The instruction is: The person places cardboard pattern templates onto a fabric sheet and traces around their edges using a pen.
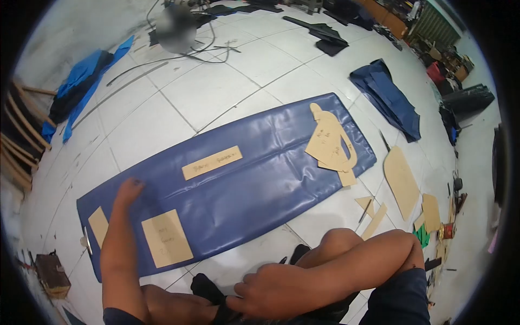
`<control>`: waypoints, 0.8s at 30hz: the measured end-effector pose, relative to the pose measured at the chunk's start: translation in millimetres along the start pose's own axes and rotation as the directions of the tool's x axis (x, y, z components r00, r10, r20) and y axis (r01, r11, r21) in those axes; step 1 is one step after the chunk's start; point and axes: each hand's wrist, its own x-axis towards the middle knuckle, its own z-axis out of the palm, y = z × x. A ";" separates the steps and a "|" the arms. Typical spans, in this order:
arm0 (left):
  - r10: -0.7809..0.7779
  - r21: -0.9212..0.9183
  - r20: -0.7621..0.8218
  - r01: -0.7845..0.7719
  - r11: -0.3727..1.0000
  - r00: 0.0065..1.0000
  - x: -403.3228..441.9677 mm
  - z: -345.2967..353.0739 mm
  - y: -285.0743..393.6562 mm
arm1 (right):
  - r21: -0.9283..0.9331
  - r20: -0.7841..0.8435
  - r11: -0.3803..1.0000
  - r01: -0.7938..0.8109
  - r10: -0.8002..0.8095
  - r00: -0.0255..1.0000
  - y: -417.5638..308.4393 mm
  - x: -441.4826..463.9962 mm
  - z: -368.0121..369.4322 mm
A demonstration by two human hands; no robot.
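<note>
A folded dark blue sheet [238,200], glossy like vinyl, lies on the floor before me. My left hand [131,190] is on its left part, fingers curled; whatever they hold, if anything, is hidden. Beside that arm lie a square card pattern [167,238] with handwriting and a narrow card piece [99,226]. A long card strip [211,162] rests mid-sheet, and stacked curved card patterns [330,142] sit at its right end. Close to my lap, my right hand [276,290] has bent fingers over dark cloth; their grip is hidden. A metallic object [87,241] sits at the sheet's left edge.
Right of the sheet lie a large card pattern [402,181], card offcuts [375,221] and a pen [365,210]. Folded blue material [387,100] lies farther off. Cables [200,57] cross the tiles at the back. A brown box [52,275] stands at left.
</note>
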 end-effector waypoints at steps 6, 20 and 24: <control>0.048 0.013 0.013 -0.048 0.999 0.999 12.0 0.9 23.0 | -0.057 -0.053 0.998 0.011 -0.014 0.999 7.3 -2.7 1.7; 0.176 0.138 0.154 -0.197 0.971 0.972 3.9 21.8 94.5 | -0.045 0.103 0.972 -0.233 0.236 0.966 8.0 -3.1 -13.2; 0.391 0.086 0.155 -0.407 0.909 0.907 -0.7 51.8 132.2 | 0.059 -0.094 0.919 -0.390 0.394 0.914 6.3 -26.2 -43.1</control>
